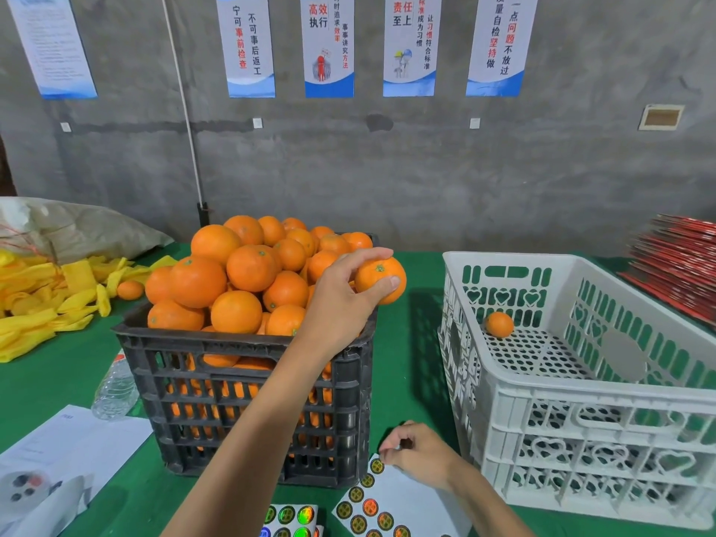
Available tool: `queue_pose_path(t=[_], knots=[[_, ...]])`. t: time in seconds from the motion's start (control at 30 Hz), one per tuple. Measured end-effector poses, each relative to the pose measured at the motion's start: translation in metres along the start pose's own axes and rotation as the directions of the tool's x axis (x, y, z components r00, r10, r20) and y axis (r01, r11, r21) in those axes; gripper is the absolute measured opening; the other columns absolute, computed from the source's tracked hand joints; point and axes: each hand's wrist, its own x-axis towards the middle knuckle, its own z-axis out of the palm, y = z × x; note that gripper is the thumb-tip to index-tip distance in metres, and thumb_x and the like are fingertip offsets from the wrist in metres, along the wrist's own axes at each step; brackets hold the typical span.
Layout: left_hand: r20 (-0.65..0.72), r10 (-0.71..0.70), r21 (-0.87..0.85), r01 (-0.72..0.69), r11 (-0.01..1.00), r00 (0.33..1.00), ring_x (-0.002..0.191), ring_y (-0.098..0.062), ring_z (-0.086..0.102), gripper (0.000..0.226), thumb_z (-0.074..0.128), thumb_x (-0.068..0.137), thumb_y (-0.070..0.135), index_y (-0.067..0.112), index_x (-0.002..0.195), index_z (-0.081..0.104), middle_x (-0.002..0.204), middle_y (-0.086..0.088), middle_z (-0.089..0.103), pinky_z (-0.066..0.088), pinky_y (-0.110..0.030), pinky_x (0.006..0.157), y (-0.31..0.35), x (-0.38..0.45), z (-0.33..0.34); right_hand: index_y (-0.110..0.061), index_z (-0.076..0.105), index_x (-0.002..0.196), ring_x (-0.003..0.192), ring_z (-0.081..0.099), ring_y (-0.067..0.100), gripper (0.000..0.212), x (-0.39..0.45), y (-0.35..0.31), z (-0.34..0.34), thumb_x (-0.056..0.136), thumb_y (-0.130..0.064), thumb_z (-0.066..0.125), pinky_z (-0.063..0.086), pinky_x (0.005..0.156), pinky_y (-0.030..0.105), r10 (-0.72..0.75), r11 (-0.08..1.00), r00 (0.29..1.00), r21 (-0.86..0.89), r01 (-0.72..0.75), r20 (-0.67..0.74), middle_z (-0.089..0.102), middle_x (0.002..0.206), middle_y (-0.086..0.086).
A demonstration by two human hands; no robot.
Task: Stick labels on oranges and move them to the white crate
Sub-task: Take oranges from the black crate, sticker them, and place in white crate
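Left hand gripping round orange fruit above far right corner of black plastic crate. Right hand pinching round sticker at white label sheet on near desk.

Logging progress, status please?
Left hand grips orange over black crate. Right hand at label sheet. White crate path clear.

Green gap btwn black crate & white crate open; walls flank it.

Fruit-packing workshop — bare concrete wall, work-slogan posters, heaped crate.
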Motion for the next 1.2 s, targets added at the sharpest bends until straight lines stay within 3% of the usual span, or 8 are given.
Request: queue_pose_path(t=[0.37,0.5,0.6,0.7,0.77,0.93,1.03,1.2], knots=[[-0.010,0.008,0.015,-0.008,1.000,1.000,0.120,-0.008,0.059,0.039,0.073,0.093,0.036,0.038,0.131,0.063,0.138,0.009,0.057,0.055,-0.033,0.097,0.003,0.001,0.000,-0.030,0.058,0.088,0.078,0.058,0.005,0.016,-0.010,0.024,0.016,0.100,-0.037,0.051,0.052,0.077,0.028,-0.219,0.944,0.951,-0.295,0.149,-0.218,0.056,0.093,-0.011],[-0.031,0.008,-0.003,-0.008,1.000,0.999,0.121,-0.010,0.059,0.039,0.072,0.094,0.035,0.035,0.131,0.063,0.140,0.008,0.057,0.055,-0.036,0.099,0.003,0.000,-0.002,-0.016,0.054,0.099,0.075,0.072,0.016,0.019,-0.010,-0.004,0.008,0.107,-0.028,0.042,0.061,0.070,0.038,-0.022,0.999,0.907,0.030,0.038,-0.420,0.069,0.089,0.007],[-0.056,0.002,-0.030,-0.004,1.000,0.998,0.121,-0.008,0.060,0.038,0.073,0.093,0.036,0.036,0.130,0.064,0.138,0.010,0.059,0.055,-0.036,0.099,0.003,0.000,-0.002,-0.023,0.051,0.094,0.061,0.065,0.009,0.019,-0.016,-0.049,-0.014,0.107,-0.030,0.040,0.053,0.058,0.026,-0.115,0.965,0.724,0.097,0.244,-0.680,0.066,0.076,0.004],[-0.119,0.010,-0.028,-0.013,1.000,0.993,0.116,-0.005,0.063,0.036,0.073,0.093,0.035,0.034,0.129,0.066,0.131,0.012,0.064,0.055,-0.036,0.099,0.003,0.002,-0.001,-0.030,0.050,0.089,0.065,0.058,0.017,0.018,-0.024,-0.108,-0.045,0.106,-0.029,0.044,0.046,0.057,0.033,-0.182,0.884,0.430,0.044,0.464,-0.884,0.060,0.074,0.002],[-0.149,0.011,-0.027,-0.015,1.000,0.989,0.112,-0.006,0.065,0.036,0.073,0.094,0.035,0.032,0.129,0.065,0.126,0.012,0.066,0.056,-0.037,0.097,0.004,0.002,0.001,-0.029,0.053,0.092,0.072,0.058,0.016,0.014,-0.028,-0.145,-0.063,0.105,-0.029,0.048,0.047,0.062,0.036,-0.233,0.880,0.339,-0.049,0.473,-0.911,0.062,0.081,-0.003],[-0.251,0.030,0.003,-0.030,1.000,0.968,0.102,-0.003,0.066,0.030,0.067,0.097,0.043,0.032,0.124,0.064,0.112,0.014,0.069,0.057,-0.045,0.088,0.002,0.003,0.000,-0.016,0.070,0.112,0.102,0.062,0.012,0.023,-0.043,-0.186,-0.076,0.106,-0.026,0.050,0.052,0.085,0.039,-0.531,0.783,0.372,-0.272,0.560,-0.761,0.067,0.111,-0.005],[-0.288,0.041,0.042,-0.030,0.999,0.957,0.107,0.005,0.062,0.034,0.056,0.100,0.051,0.034,0.128,0.063,0.115,0.026,0.067,0.056,-0.043,0.090,0.000,0.005,-0.002,-0.018,0.051,0.144,0.118,0.061,0.019,0.041,-0.049,-0.187,-0.073,0.105,-0.032,0.050,0.054,0.092,0.044,-0.648,0.758,0.443,-0.471,0.451,-0.619,0.051,0.145,-0.004],[0.035,0.088,0.020,-0.089,0.996,0.995,0.127,-0.003,0.058,0.038,0.039,0.108,0.044,0.034,0.141,0.056,0.138,0.016,0.061,0.052,-0.039,0.106,0.014,-0.003,0.007,-0.013,0.031,0.150,0.117,0.057,0.034,0.081,-0.054,-0.194,-0.087,0.091,-0.049,0.071,0.051,0.090,0.047,-0.455,0.887,0.494,-0.330,0.322,-0.740,0.043,0.145,0.008]])
